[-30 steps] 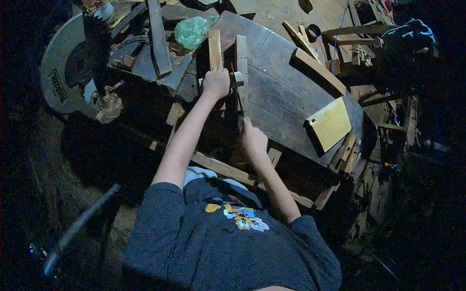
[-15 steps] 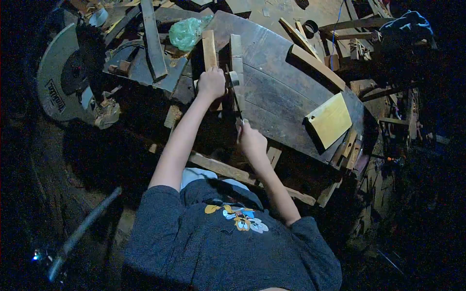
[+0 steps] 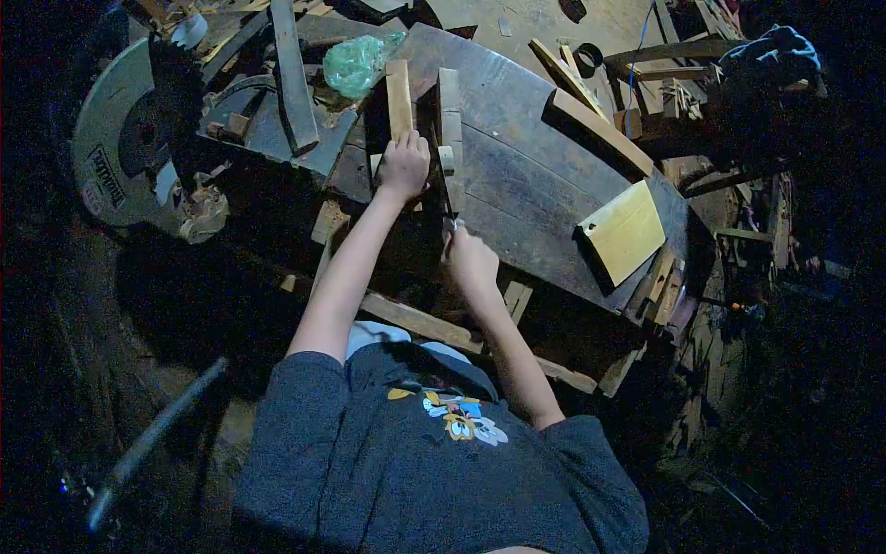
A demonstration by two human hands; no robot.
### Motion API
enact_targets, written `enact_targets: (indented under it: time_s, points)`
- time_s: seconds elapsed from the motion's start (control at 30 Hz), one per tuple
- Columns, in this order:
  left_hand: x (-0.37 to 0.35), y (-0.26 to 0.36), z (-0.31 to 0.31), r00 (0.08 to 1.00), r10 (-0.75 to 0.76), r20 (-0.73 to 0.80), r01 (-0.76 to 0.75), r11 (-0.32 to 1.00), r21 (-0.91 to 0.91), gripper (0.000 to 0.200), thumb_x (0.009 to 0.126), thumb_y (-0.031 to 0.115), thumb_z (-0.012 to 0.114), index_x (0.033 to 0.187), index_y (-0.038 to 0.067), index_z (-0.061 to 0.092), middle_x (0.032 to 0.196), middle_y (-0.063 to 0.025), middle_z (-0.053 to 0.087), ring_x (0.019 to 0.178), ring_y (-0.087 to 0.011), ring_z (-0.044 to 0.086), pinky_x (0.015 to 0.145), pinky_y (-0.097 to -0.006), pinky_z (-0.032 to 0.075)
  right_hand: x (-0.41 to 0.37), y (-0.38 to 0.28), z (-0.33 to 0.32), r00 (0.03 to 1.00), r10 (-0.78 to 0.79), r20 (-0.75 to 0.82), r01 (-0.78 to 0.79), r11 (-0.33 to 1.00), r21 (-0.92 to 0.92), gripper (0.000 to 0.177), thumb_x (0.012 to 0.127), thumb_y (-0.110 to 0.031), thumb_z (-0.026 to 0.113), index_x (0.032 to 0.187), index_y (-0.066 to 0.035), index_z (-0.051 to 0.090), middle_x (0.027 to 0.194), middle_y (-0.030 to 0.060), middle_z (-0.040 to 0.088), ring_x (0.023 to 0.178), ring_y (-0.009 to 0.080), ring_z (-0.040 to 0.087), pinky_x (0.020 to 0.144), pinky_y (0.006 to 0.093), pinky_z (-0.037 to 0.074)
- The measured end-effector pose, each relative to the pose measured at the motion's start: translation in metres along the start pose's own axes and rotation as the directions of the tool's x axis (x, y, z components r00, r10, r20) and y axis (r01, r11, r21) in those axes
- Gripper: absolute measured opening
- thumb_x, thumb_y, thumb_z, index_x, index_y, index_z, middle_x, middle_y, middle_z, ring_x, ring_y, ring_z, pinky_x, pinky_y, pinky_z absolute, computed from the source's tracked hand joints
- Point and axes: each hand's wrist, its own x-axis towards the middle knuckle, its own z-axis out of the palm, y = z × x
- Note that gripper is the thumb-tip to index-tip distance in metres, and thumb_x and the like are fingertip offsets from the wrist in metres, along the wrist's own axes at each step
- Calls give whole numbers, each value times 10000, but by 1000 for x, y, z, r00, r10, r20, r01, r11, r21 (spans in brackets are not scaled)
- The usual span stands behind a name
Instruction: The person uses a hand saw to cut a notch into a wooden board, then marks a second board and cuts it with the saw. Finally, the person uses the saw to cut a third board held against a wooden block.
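Note:
My left hand (image 3: 404, 164) is wrapped round the near end of a light wooden strip (image 3: 399, 97) at the workbench (image 3: 526, 152). Right of it, a second wooden piece (image 3: 449, 102) lies roughly parallel, with a small pale block (image 3: 447, 159) at its side. My right hand (image 3: 472, 262) is closed, nearer my body, on the handle of a thin dark tool that looks like a saw. The tool points away from me between the two wooden pieces; most of its blade is hidden in shadow.
A circular saw guard (image 3: 115, 138) stands at the left. A green plastic bag (image 3: 355, 66) lies behind my left hand. On the right of the bench are a curved wooden piece (image 3: 602, 131) and a yellowish board (image 3: 628, 231). Scrap wood surrounds the bench.
My right hand has shifted slightly left and toward my body with the tool, and less of the blade shows. My left hand keeps its hold on the strip.

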Motion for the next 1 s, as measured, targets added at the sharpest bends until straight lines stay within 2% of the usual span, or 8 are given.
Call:
enact_targets:
  time_s: [0.17, 0.2, 0.37, 0.5, 0.67, 0.77, 0.9, 1.0]
  points:
    - [-1, 2, 2, 998, -37, 41, 38, 999, -19, 83, 658, 126, 451, 705, 64, 479, 739, -59, 469, 729, -184, 472, 555, -281, 359, 64, -15, 10, 980, -95, -176, 112, 990, 86, 197, 767, -224, 402, 817, -46, 471, 606, 180, 549, 568, 333, 552, 511, 407, 446]
    - [0, 2, -2, 997, -39, 62, 40, 999, -10, 89, 656, 125, 455, 712, 60, 477, 749, -63, 472, 740, -188, 474, 564, -287, 364, 64, -19, 10, 972, -55, -227, 69, 996, 52, 201, 776, -215, 392, 786, -36, 484, 605, 174, 550, 568, 331, 552, 501, 398, 445]
    - [2, 3, -8, 986, -89, 142, 92, 996, -14, 163, 632, 162, 527, 738, 48, 478, 795, -81, 486, 791, -205, 481, 613, -307, 381, 2, 1, 15, 994, -13, -107, 15, 1000, 15, 212, 787, -217, 375, 930, -67, 420, 579, 161, 541, 540, 320, 546, 480, 426, 425]
    - [2, 6, -14, 974, -116, 194, 123, 992, -22, 353, 554, 251, 643, 786, 35, 487, 839, -89, 495, 839, -216, 482, 655, -319, 392, -33, 11, 3, 999, 4, 43, -1, 998, -55, 227, 786, -184, 361, 935, -26, 427, 595, 152, 558, 527, 287, 563, 470, 383, 446]
    - [15, 5, -16, 906, -255, 338, 285, 958, -42, 512, 525, 343, 681, 860, 1, 499, 861, -95, 508, 824, -219, 508, 653, -328, 433, -8, -5, -16, 992, -69, -103, 65, 997, -44, 165, 749, -112, 381, 798, -20, 508, 615, 164, 561, 566, 281, 571, 485, 372, 451]
    - [16, 0, -22, 904, -156, 398, 209, 974, -93, 428, 563, 295, 654, 840, 3, 507, 852, -106, 522, 824, -224, 516, 666, -334, 435, -7, 9, -38, 989, -144, -23, 143, 988, -56, 164, 746, -114, 383, 805, -25, 507, 626, 162, 563, 585, 279, 573, 486, 368, 450]
    - [14, -1, -12, 934, -116, 339, 144, 988, -61, 257, 607, 166, 576, 803, 15, 507, 839, -119, 524, 813, -237, 522, 650, -335, 435, -26, 27, -22, 993, -111, 42, 113, 993, -32, 185, 753, -142, 388, 853, -23, 489, 658, 159, 566, 600, 297, 567, 510, 396, 446]
    - [12, 3, -21, 934, -117, 338, 147, 987, -63, 238, 598, 163, 582, 775, 26, 501, 832, -109, 515, 807, -234, 516, 640, -336, 429, -19, 17, -20, 998, -69, -13, 69, 997, 22, 182, 748, -157, 404, 860, -35, 481, 667, 160, 566, 609, 305, 566, 530, 411, 444]
